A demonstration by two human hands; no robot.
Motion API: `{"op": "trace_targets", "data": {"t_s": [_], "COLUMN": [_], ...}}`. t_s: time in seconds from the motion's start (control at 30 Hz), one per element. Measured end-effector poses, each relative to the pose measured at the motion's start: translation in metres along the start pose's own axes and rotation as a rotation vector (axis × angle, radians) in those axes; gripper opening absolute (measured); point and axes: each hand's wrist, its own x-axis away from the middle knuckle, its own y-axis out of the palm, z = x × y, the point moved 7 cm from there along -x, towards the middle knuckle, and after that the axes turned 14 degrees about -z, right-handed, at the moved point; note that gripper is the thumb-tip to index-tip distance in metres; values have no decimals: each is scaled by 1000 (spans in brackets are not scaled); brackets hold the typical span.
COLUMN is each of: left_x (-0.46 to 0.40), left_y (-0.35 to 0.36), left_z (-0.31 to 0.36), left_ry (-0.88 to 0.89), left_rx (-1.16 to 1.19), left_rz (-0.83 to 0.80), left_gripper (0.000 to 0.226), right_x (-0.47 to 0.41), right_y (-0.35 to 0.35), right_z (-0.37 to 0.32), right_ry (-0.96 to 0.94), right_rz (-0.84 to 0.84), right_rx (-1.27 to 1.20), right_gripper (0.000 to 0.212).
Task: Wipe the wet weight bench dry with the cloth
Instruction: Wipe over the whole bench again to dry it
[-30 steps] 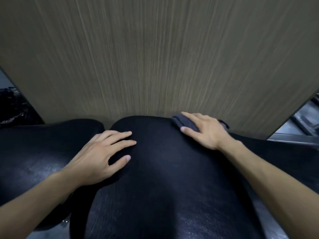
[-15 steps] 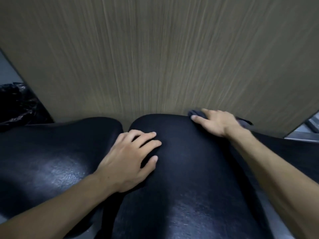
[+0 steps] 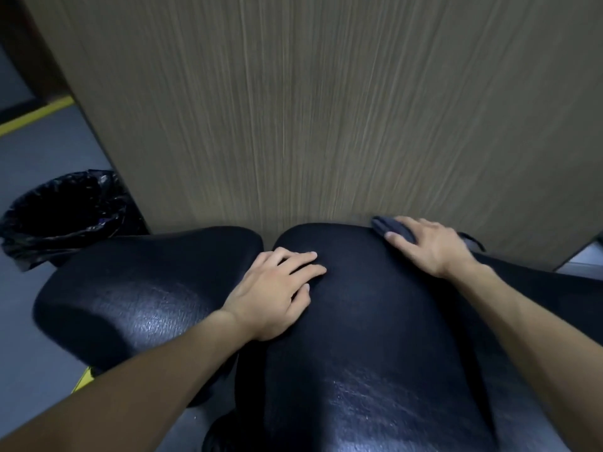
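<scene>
Black padded weight bench (image 3: 375,337), glossy. Left hand (image 3: 277,288) flat on it, fingers released, further right than before. Right hand (image 3: 427,246) presses the dark cloth (image 3: 388,228) at the far edge by the wooden panel (image 3: 310,109). Bin (image 3: 62,216) now visible left, beside open floor (image 3: 39,370).

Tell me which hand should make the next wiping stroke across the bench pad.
Right. The right hand already presses the dark cloth flat on the pad's far right corner, by the wood panel. The left hand has no cloth; it rests on the pad, probably bracing.
</scene>
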Motion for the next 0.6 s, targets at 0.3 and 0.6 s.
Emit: {"op": "trace_targets", "data": {"t_s": [0.3,0.6], "left_x": [0,-2], "left_y": [1,2], "left_z": [1,-2], "left_ry": [-9,54], "left_rx": [-2,20], "left_rz": [17,91], "left_gripper": [45,42], "right_x": [38,-52], "right_y": [2,5], "right_z": [78,-102], "right_ry": [182,5], "right_rz": [-19,-170], "right_rx": [32,62], "right_gripper": [73,74]}}
